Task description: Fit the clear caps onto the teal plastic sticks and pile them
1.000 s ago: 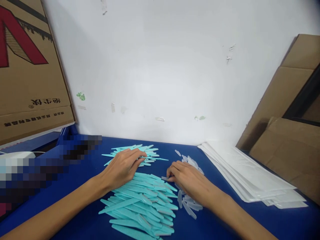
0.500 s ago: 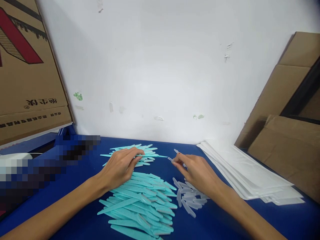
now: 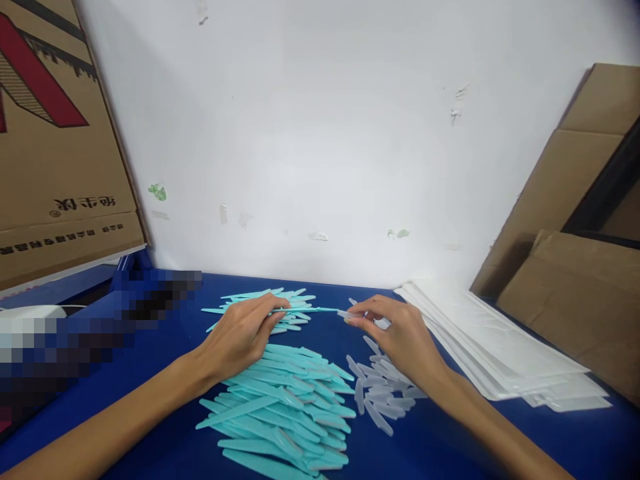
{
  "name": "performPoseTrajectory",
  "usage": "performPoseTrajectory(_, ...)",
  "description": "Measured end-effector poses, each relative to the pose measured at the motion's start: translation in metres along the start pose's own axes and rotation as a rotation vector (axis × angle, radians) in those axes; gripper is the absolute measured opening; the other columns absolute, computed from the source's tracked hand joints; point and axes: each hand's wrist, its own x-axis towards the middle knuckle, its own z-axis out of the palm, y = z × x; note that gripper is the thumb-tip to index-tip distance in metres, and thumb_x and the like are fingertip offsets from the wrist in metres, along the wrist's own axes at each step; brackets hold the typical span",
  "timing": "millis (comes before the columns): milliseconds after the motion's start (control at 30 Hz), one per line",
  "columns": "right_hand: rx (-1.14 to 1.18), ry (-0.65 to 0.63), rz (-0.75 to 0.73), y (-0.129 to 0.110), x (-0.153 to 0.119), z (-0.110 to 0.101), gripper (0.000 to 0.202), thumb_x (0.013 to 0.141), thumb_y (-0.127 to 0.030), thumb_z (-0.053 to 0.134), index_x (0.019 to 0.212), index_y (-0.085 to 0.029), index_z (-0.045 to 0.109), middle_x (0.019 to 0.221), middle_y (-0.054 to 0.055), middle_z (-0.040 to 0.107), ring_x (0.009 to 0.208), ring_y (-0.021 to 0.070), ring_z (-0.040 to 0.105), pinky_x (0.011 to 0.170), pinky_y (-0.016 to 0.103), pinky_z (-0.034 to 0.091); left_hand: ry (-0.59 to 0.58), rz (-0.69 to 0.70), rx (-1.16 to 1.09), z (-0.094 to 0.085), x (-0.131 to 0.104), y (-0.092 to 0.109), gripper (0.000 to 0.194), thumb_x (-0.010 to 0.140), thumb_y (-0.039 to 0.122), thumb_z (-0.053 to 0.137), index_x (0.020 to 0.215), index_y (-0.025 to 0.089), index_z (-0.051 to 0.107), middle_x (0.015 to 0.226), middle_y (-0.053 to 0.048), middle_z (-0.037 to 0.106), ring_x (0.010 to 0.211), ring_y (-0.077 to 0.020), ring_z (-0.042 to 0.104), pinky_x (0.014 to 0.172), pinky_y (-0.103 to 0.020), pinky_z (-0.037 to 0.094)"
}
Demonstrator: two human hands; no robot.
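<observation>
My left hand (image 3: 245, 330) pinches a turquoise eyebrow razor (image 3: 320, 309) by its handle, so the thin end points right. Facing it, my right hand (image 3: 395, 330) grips a translucent blade cap (image 3: 343, 314) between thumb and fingertips. The cap's left end meets the razor's tip; whether the tip is inside I cannot tell. Below my left hand lies a large pile of turquoise razors (image 3: 285, 407), and a smaller pile of razors (image 3: 295, 298) is partly hidden behind that hand. Loose translucent caps (image 3: 383, 393) lie beneath my right hand.
White plastic bags (image 3: 490, 347) are stacked on the right of the blue table (image 3: 185, 427). Cardboard boxes (image 3: 65, 153) stand at the left, with more cardboard (image 3: 575, 293) at the right. A white wall (image 3: 310, 147) rises behind the table. A blurred patch covers the left side.
My right hand has turned and shifted slightly, bringing the cap level with the razor and up against its tip. My left hand has barely moved.
</observation>
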Motion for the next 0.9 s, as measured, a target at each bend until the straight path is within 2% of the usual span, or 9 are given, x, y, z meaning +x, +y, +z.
performPoseTrajectory(300,0.017,0.075,-0.010,-0.005,-0.001,0.001,0.008,0.093,-0.031,0.070,0.095,-0.026,0.077,0.084,-0.001,0.074,0.068,0.0157,0.065,0.065,0.029,0.049,0.013,0.016,-0.037,0.000,-0.001,0.000,0.016,0.103,0.017,0.046,0.112,0.017,0.059,0.092,-0.003,0.070,0.075,-0.0145,0.066,0.068,-0.024,0.050)
performPoseTrajectory(400,-0.001,0.059,-0.034,-0.003,-0.002,0.003,0.009,0.094,-0.031,0.069,0.094,-0.026,0.077,0.086,0.000,0.074,0.067,0.0157,0.066,0.062,0.028,0.049,0.010,0.025,-0.048,0.001,-0.001,0.000,0.017,0.103,0.017,0.046,0.112,0.017,0.060,0.090,-0.004,0.070,0.074,-0.0150,0.065,0.067,-0.025,0.049)
performPoseTrajectory(667,0.077,0.013,-0.218,-0.013,-0.009,0.013,0.014,0.100,-0.025,0.061,0.104,-0.022,0.074,0.092,0.005,0.075,0.081,0.0182,0.070,0.072,0.030,0.055,-0.023,0.066,-0.071,0.004,-0.005,0.009,0.017,0.103,0.017,0.048,0.112,0.018,0.062,0.086,-0.003,0.070,0.068,-0.0155,0.060,0.063,-0.027,0.046)
performPoseTrajectory(800,0.067,0.027,-0.257,-0.015,-0.013,0.017,0.017,0.102,-0.023,0.055,0.107,-0.020,0.071,0.089,0.006,0.072,0.078,0.0176,0.068,0.069,0.030,0.054,0.014,0.066,-0.075,0.006,-0.006,0.014,0.016,0.103,0.018,0.049,0.113,0.019,0.062,0.090,-0.004,0.074,0.071,-0.0159,0.063,0.068,-0.029,0.046)
performPoseTrajectory(900,-0.010,0.019,-0.275,-0.013,-0.014,0.019,0.016,0.102,-0.022,0.056,0.106,-0.020,0.071,0.089,0.006,0.072,0.076,0.0176,0.068,0.069,0.030,0.053,-0.055,0.094,-0.003,0.006,-0.003,0.011,0.019,0.105,0.018,0.045,0.114,0.020,0.061,0.090,-0.004,0.074,0.076,-0.0177,0.064,0.075,-0.033,0.046)
